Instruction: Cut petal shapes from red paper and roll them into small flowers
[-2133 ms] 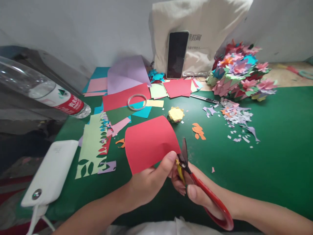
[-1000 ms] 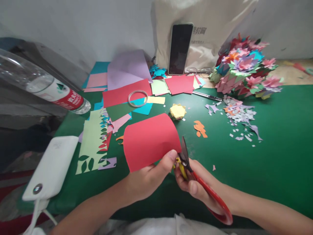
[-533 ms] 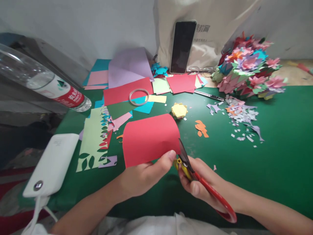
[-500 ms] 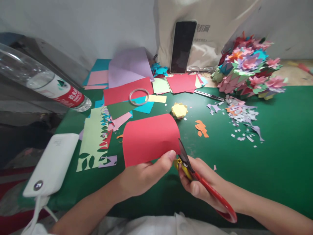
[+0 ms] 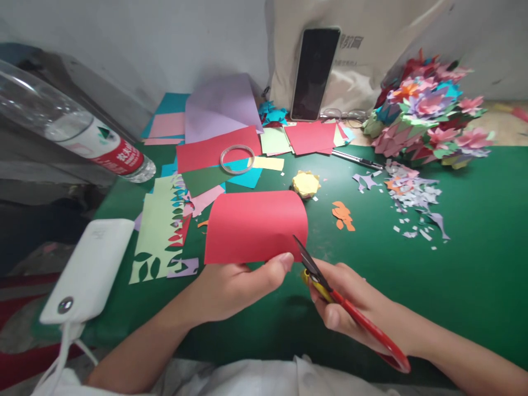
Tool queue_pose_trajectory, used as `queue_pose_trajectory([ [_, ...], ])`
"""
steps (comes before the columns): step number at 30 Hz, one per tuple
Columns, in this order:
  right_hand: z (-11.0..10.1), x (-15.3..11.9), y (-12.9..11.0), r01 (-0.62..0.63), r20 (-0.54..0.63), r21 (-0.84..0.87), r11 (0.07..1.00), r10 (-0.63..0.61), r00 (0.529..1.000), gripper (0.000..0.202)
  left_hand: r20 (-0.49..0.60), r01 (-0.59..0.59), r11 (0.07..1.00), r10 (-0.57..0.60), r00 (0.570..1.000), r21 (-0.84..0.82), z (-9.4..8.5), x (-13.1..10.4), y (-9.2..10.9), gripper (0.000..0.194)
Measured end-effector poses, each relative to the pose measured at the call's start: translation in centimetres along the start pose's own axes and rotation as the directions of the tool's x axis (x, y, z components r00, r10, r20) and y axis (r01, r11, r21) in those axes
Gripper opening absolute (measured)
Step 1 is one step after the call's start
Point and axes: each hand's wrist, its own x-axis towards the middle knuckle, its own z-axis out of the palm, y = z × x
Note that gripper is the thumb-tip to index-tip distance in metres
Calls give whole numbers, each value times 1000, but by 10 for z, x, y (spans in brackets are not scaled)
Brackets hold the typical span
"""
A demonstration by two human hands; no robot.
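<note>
holding a red sheet [image 5: 256,225] above the table [image 5: 478,236], left hand [image 5: 241,291] pinching its near edge, right hand [image 5: 365,296] curled tight round scissors [image 5: 348,307] at its corner. yellow flower [image 5: 306,184] sits just behind.

Light fell brightest on the middle of the smooth green tabletop [image 5: 388,258], around the pale yellow folded-paper flower [image 5: 306,184], and thinned to deep shade near the closest edge. The grey-white plaster wall [image 5: 144,38] stayed dim. White glare marked the beige cloth bag [image 5: 371,49] and the clear plastic bottle [image 5: 82,129], which wide-angle distortion stretched at the left border. The curved bright-red paper sheet [image 5: 256,225] showed soft shading; the lower-left corner looked dark and blurred.
</note>
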Motion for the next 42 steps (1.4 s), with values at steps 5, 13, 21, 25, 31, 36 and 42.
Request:
queue_pose_trajectory([
  [5,-1,-1,-1,-73,0,26,997,73,997,61,15,18,1000,-18,1000,12,-3,1,2,21],
  [13,-2,-3,-6,-117,-60,1,993,117,991,60,12,19,998,-18,1000,-67,-5,5,8,21],
  [21,-6,-4,-3,-167,17,-11,986,167,986,60,73,20,978,-5,997,-209,-10,8,6,21],
  [25,-6,-4,0,-194,65,2,981,193,979,61,67,1,978,13,998,-210,-12,8,4,18],
  [31,-6,-6,0,-207,84,20,978,204,975,58,83,3,977,15,996,-212,-14,8,6,18],
  [36,-5,-6,0,-214,81,22,977,211,974,59,86,-15,981,32,996,-193,-15,9,7,18],
  [42,-6,-5,0,-206,88,1,979,205,975,56,78,-21,984,35,996,-175,-17,10,8,16],
])
